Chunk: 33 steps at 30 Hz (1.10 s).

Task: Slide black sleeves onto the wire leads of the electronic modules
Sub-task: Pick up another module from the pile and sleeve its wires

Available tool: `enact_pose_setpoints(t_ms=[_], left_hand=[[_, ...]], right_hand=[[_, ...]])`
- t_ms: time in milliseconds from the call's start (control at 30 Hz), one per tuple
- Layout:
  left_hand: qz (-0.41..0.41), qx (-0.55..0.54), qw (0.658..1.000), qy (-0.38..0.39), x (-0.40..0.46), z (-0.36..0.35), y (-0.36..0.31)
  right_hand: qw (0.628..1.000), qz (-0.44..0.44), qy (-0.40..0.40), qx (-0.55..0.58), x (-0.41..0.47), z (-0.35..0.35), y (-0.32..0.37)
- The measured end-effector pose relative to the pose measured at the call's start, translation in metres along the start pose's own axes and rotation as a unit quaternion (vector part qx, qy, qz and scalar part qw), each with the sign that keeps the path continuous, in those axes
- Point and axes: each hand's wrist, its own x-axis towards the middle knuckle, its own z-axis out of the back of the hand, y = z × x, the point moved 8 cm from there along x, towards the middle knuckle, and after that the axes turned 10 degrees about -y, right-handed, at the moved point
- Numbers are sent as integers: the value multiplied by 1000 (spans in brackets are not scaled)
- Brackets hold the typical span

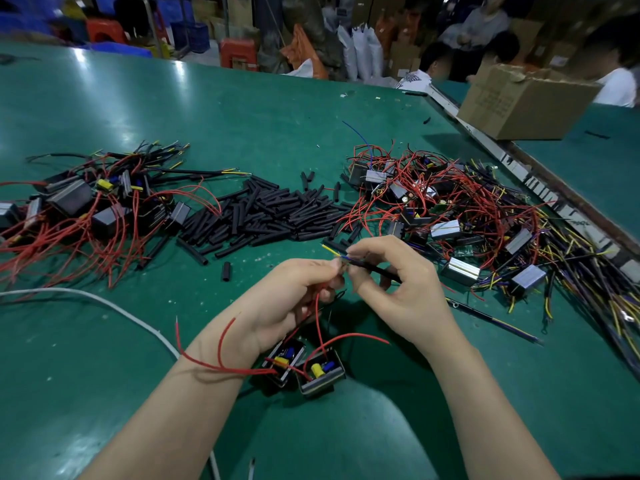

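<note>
1. Near the table's front edge, two modules [304,367] hang by red leads from the left hand [294,299], which pinches the wire leads [334,252].
2. The right hand [398,285] pinches a black sleeve [379,270] at the lead tips; it looks light and pliable, best held near its mouth.
3. Mid-table lies the sleeve pile [263,216], between a left module heap [93,206] and a tangled right heap [460,216].
4. A cardboard box [526,102] sits at the far right.

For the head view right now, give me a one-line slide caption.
Both hands, left and right, thread a black sleeve onto a module's leads, above loose sleeves on the green table.
</note>
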Motion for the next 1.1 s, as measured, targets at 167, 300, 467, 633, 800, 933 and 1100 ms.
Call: enact_pose_setpoints(t_ms=[167, 300, 467, 633, 800, 933, 1100], left_hand=[[76, -5, 997, -26, 0, 8, 10], [130, -32, 991, -29, 1, 12, 18], [163, -59, 985, -11, 0, 11, 20], [157, -66, 985, -31, 0, 15, 18], [1, 93, 991, -96, 3, 25, 0], [-46, 81, 990, -110, 1, 25, -7], [-119, 52, 987, -99, -1, 17, -17]], right_hand=[[999, 31, 12, -2, 1, -1, 0], [999, 42, 20, -26, 1, -2, -1], [996, 66, 11, -58, -1, -3, 2], [993, 83, -1, -86, -3, -4, 3], [999, 43, -2, -31, -1, -1, -3], [999, -27, -13, -26, -3, -3, -14], [996, -75, -51, 7, -2, 2, -18]])
